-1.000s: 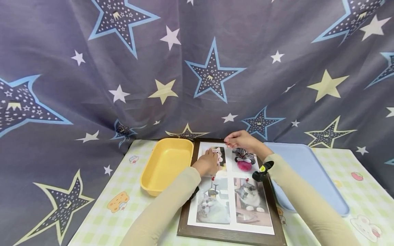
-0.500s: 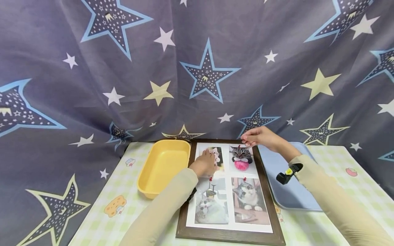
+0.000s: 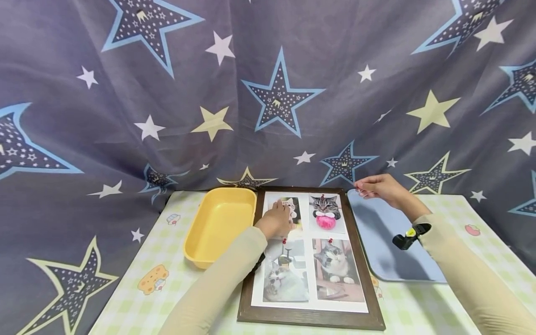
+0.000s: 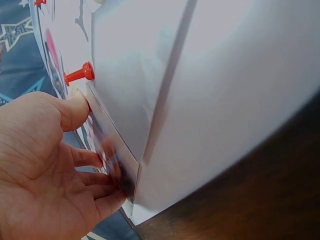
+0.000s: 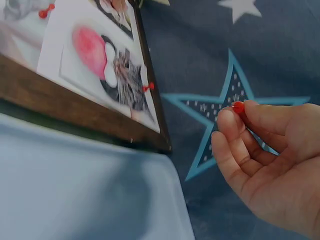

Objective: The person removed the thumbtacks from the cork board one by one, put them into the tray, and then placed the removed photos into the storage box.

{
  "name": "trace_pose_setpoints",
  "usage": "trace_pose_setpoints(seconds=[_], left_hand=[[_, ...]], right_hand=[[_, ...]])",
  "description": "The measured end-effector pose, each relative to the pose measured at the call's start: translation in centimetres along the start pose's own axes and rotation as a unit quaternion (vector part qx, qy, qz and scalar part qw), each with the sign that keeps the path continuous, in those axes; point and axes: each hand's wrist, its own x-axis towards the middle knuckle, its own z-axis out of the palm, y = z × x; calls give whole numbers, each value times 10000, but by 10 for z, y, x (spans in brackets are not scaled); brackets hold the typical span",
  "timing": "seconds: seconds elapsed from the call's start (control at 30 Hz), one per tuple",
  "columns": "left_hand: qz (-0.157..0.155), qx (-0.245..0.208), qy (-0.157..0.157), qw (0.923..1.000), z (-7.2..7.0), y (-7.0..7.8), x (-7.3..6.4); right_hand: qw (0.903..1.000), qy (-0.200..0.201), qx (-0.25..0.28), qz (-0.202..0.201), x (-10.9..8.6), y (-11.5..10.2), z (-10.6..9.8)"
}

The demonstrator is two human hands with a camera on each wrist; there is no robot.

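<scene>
A brown-framed board (image 3: 310, 317) with cat photos on its white face lies on the table. My left hand (image 3: 275, 219) rests on the upper left photo (image 3: 296, 217), thumb and fingertips touching it in the left wrist view. A red push pin (image 4: 80, 74) stands just beyond that thumb. My right hand (image 3: 383, 190) is raised over the far end of the blue tray (image 3: 377, 232). Between its thumb and index finger it pinches another push pin (image 5: 239, 106), red-headed. The upper right photo (image 3: 325, 214) has a push pin (image 3: 323, 197) at its top.
A yellow bin (image 3: 217, 228) stands left of the board. Beneath everything lies a green checked tablecloth (image 3: 138, 309). A grey curtain (image 3: 268, 153) with stars hangs behind the table's far edge. Both lower photos carry a red pin at the top.
My right hand has moved right, from above the upper right photo to over the blue tray, baring the pin at that photo's top. My left hand stays on the upper left photo.
</scene>
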Motion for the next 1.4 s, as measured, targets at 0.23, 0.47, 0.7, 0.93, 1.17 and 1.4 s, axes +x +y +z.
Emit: trace_pose_setpoints(seconds=[0.23,0.47,0.7,0.93,1.17,1.4], left_hand=[[11,26,-65,10000,0,0,0],[-39,59,-58,10000,1,-2,1],[-11,20,27,10000,-1,-1,-1],[-4,22,106,9999,-1,-2,-3],[-35,18,100,9999,-2,-4,-3],[106,-54,56,9999,0,-4,-4]], right_hand=[[9993,275,237,104,5,21,-11],[9963,332,748,255,15,39,-13],[9949,456,789,427,20,52,-10],[9946,561,693,534,25,62,-3],[9949,675,442,604,31,68,0],[9947,727,394,610,30,76,-1]])
